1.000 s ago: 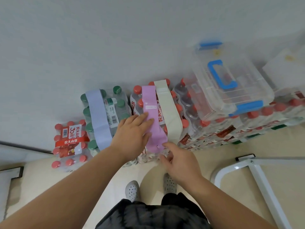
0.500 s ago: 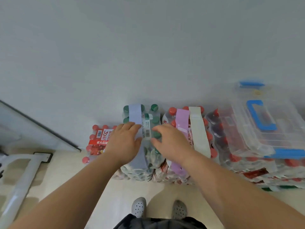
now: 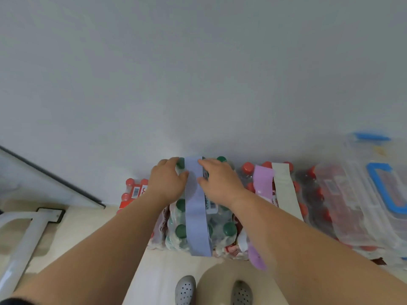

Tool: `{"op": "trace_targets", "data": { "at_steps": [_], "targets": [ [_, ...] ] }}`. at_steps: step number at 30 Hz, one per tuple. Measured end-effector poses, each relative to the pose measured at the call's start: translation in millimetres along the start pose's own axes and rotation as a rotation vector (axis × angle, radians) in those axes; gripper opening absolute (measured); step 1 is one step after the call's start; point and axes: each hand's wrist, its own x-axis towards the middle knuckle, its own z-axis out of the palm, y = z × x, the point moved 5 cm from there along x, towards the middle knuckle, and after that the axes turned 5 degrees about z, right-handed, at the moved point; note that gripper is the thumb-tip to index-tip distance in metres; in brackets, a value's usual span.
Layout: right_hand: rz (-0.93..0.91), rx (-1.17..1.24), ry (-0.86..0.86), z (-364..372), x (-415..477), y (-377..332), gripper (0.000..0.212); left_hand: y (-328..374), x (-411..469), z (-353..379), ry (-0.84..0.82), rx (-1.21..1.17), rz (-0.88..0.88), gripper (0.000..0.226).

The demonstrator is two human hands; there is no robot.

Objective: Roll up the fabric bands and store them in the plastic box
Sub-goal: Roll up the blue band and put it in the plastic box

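Observation:
A light blue fabric band lies lengthwise over a shrink-wrapped pack of green-capped bottles. My left hand and my right hand flank the band's far end. Their fingertips are at its far corners and both thumbs touch its side edges, with the strip between them uncovered. A purple band and a cream band lie side by side on the red-capped pack to the right. The clear plastic box with a blue handle sits closed on bottle packs at the far right.
Bottle packs line the foot of a grey wall. A smaller red-capped pack stands to the left. A white metal frame stands on the beige floor at the left. My shoes are just before the packs.
Both hands left the purple band, moved left to the blue band and slid along it to its far end by the wall. The view has swung left.

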Motion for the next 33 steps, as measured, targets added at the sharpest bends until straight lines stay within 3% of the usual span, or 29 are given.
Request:
{"op": "trace_targets", "data": {
  "at_steps": [6,10,14,17,21,26,28,30,33],
  "targets": [
    [0.007,-0.204,-0.073,18,13,4,0.063,-8,32,7,0.004,-0.048,-0.064,0.047],
    [0.025,-0.237,-0.08,21,11,0,0.062,-7,37,6,0.05,-0.045,-0.047,0.023],
    [0.061,0.076,0.075,0,-3,-8,0.037,8,21,-13,0.166,-0.213,0.073,0.011],
    [0.089,0.411,0.302,-24,-29,-11,0.015,15,-9,-29,0.085,-0.501,0.119,0.017],
    [-0.007,0.606,0.204,-36,-74,-33,0.025,18,-65,-57,-0.021,-0.682,0.225,0.024],
    [0.011,0.831,0.259,-42,-126,-53,0.012,17,-117,-82,-0.067,-0.734,0.287,0.025],
    [0.035,0.906,0.188,-37,-142,-63,0.015,21,-135,-86,-0.109,-0.8,0.308,0.028],
    [0.042,0.923,0.111,-31,-155,-71,0.017,24,-149,-88,-0.151,-0.878,0.328,0.029],
    [0.02,0.905,0.162,-29,-172,-78,0.009,24,-164,-89,-0.149,-0.859,0.358,0.022]
  ]
}}
